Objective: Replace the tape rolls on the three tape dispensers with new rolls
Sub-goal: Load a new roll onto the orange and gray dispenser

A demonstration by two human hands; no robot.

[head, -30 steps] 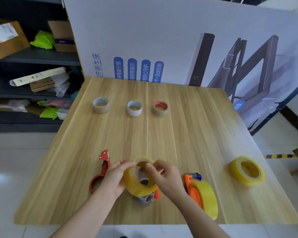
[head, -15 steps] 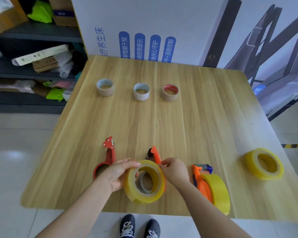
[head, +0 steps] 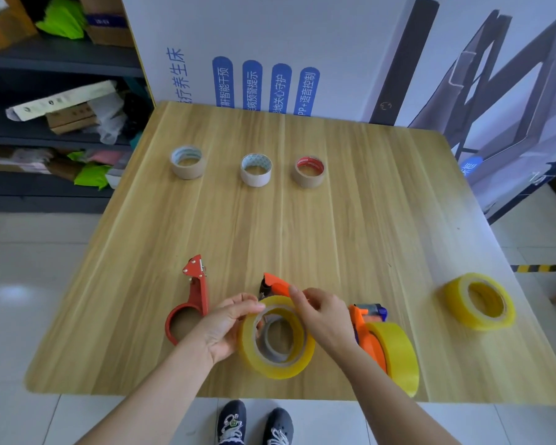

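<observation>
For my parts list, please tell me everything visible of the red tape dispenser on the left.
The red tape dispenser, seemingly painted metal, lies flat on the wooden table, near its front edge. Its near end is a ring, empty, with wood showing through; a straight neck leads away to a triangular cutter head. The left hand, holding a yellow tape roll, is beside the ring; contact cannot be told.

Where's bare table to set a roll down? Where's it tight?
Free: the wide table band between the small rolls and the dispensers; also the gap between the loaded dispenser and the loose yellow roll. Crowded: the near edge, where left hand and right hand hold a second yellow roll at the middle dispenser, beside the red dispenser.
</observation>
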